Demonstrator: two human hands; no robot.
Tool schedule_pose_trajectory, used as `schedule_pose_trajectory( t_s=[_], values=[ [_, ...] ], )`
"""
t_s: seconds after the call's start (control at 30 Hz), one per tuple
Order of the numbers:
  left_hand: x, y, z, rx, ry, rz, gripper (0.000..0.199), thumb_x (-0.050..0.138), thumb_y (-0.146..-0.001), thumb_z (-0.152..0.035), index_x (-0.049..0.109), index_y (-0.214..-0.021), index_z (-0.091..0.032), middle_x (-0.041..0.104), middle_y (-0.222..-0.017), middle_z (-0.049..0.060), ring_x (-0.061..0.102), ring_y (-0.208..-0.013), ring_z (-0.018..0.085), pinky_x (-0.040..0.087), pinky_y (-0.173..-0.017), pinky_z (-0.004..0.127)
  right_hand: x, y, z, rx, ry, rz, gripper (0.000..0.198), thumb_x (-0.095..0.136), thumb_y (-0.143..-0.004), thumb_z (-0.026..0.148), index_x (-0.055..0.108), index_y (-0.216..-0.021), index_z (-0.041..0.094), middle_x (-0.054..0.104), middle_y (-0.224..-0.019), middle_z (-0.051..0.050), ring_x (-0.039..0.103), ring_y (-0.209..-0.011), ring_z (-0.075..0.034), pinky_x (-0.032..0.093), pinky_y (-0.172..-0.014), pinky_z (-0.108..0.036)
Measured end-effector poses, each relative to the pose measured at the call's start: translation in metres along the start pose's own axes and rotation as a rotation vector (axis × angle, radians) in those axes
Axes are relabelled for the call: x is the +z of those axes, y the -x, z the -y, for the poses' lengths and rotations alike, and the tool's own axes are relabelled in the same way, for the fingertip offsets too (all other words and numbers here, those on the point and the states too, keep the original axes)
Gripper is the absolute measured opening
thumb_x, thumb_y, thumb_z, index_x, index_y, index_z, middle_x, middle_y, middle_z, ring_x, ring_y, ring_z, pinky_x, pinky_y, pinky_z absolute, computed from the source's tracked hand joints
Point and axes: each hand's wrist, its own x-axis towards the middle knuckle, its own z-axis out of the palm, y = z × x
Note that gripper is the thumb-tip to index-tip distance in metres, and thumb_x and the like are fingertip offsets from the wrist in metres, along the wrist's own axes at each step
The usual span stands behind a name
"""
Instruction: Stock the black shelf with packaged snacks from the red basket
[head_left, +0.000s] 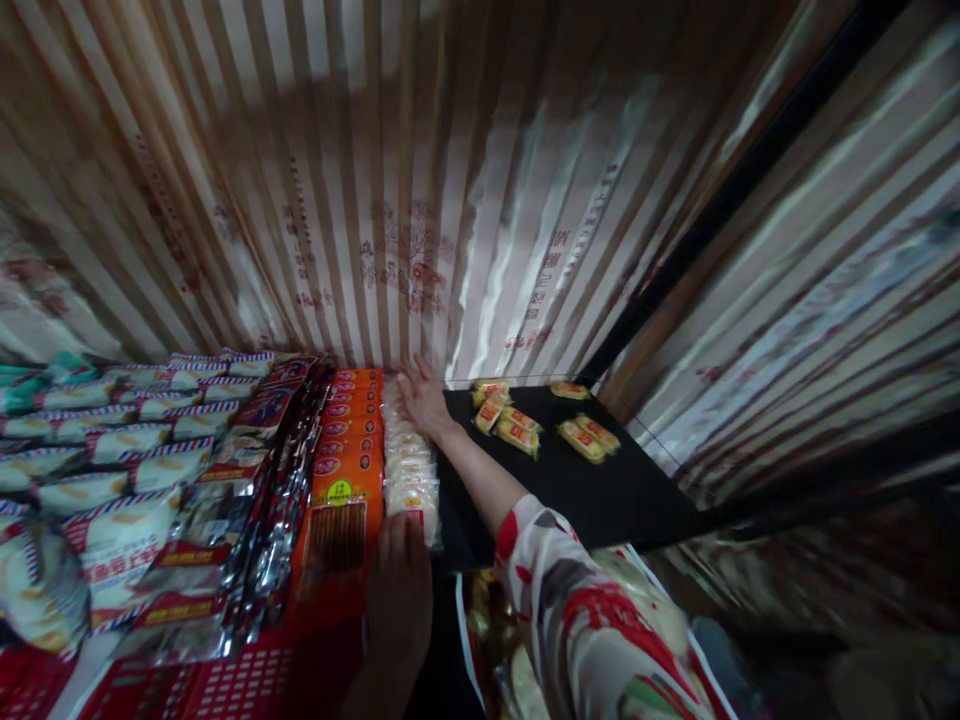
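A row of white-and-clear snack packets (pixel 411 468) stands on the black shelf, one packet behind another. At the far end of that row lies my right hand (pixel 426 402), its fingers stretched toward the back wall and resting against the packets' side. My left hand (pixel 397 590) is at the front end, fingers straight and laid against the foremost packet. Neither hand shows anything gripped. Directly left of the row, orange snack packets (pixel 346 465) form another line. My left palm is in shadow and its underside is hidden.
Several small yellow packets (pixel 517 430) lie loose on the black shelf (pixel 570 505) at right. Dark foil packets (pixel 259 450) and white bags with striped edges (pixel 120 540) fill the left. A red basket (pixel 240 680) is in front; a box of packets (pixel 637 590) sits below my right sleeve.
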Motion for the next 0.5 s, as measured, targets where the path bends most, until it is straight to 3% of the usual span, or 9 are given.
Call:
schedule_pose_trajectory(
  t_s=[0.17,0.27,0.5],
  values=[
    [-0.013,0.002,-0.003,0.029,0.146,-0.012,0.029,0.044,-0.084,-0.006,0.059,-0.108,-0.012,0.058,-0.12,0.016,0.053,-0.115,0.027,0.048,-0.095,0.043,-0.054,0.077,-0.016,0.006,-0.171,-0.124,0.035,0.041,-0.091,0.037,0.066,-0.109,0.02,0.056,-0.131,-0.011,0.048,-0.124,-0.022,0.036,-0.106,-0.041],
    [-0.023,0.014,-0.016,0.029,0.267,0.019,0.026,0.043,-0.085,-0.008,0.059,-0.104,-0.014,0.061,-0.115,0.014,0.055,-0.11,0.025,0.048,-0.094,0.042,-0.089,0.131,-0.027,0.025,-0.212,-0.164,0.029,0.044,-0.089,0.032,0.066,-0.106,0.022,0.062,-0.122,-0.009,0.054,-0.116,-0.022,0.04,-0.102,-0.043],
    [-0.057,0.044,-0.076,-0.154,0.507,0.372,0.029,0.037,-0.086,-0.009,0.06,-0.103,-0.014,0.058,-0.12,0.014,0.058,-0.109,0.021,0.05,-0.092,0.033,-0.147,0.241,-0.066,0.185,-0.13,-0.136,0.029,0.044,-0.087,0.033,0.065,-0.103,0.019,0.066,-0.1,-0.009,0.062,-0.094,-0.02,0.049,-0.087,-0.038]
  ],
)
